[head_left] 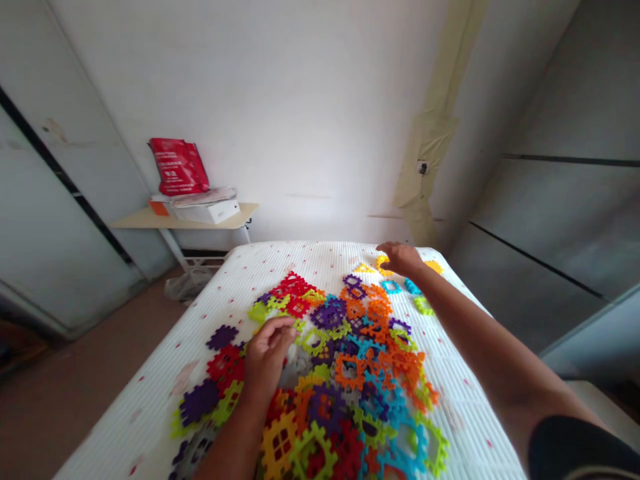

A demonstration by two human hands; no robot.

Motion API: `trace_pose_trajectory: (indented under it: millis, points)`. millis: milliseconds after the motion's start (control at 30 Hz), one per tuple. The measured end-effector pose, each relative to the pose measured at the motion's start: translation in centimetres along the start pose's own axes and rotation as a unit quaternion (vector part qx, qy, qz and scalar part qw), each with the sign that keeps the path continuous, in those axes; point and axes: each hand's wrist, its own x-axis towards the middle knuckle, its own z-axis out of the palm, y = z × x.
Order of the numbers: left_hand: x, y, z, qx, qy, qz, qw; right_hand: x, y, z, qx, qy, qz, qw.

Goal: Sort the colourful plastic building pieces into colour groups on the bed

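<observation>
Left hand [267, 353] half-curled over a heap of multicoloured notched plastic square tiles [345, 380] on a white ribbed mattress [150, 400]; cannot tell whether it holds one. Right hand [400, 259] open, fingers at a yellow notched tile [383, 265]. Tiles look light and stiff; I would pinch them by an edge.

The view was bright and evenly lit, with a pale glow on the white wall [300, 133] and only faint shadows across the mattress [150, 400]. Wide-angle distortion bent the room toward the edges, and the left hand [267, 357] looked slightly soft with blur.
</observation>
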Motion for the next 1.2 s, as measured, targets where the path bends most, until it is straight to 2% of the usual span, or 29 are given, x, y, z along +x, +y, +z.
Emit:
trace_pose_trajectory:
  millis: [133, 233, 367, 467, 567, 733, 967, 1200]
  points:
    - [0.2, 0.1, -0.2, -0.052, 0.018, 0.026, 0.998, -7.3, -3.1, -1.1, 0.023, 0.072, -0.109, 0.991]
    - [0.2, 0.9, -0.2, -0.108, 0.019, 0.053, 0.992, -14.4, -5.0, -0.3, 0.090, 0.118, -0.166, 0.975]
    - [-0.3, 3.2, -0.1, -0.180, -0.004, 0.077, 0.981, -22.2, -5.5, 2.4, 0.159, 0.122, -0.149, 0.968]
    - [-0.5, 5.2, 0.2, -0.238, -0.023, 0.105, 0.965, -25.4, -4.8, 4.1, 0.162, 0.130, -0.125, 0.970]
    - [-0.2, 6.9, 0.5, -0.284, -0.039, 0.116, 0.951, -26.6, -4.3, 5.1, 0.151, 0.140, -0.111, 0.972]
    - [1.8, 8.2, 0.5, -0.313, -0.029, 0.082, 0.946, -26.3, -4.4, 6.1, 0.147, 0.137, -0.097, 0.975]
    - [6.2, 7.5, -0.2, -0.379, 0.079, -0.009, 0.922, -26.0, -4.7, 6.3, 0.160, 0.158, -0.111, 0.968]
    - [10.0, 6.5, 1.3, -0.418, 0.167, -0.091, 0.888, -26.0, -4.7, 6.8, 0.161, 0.179, -0.121, 0.963]
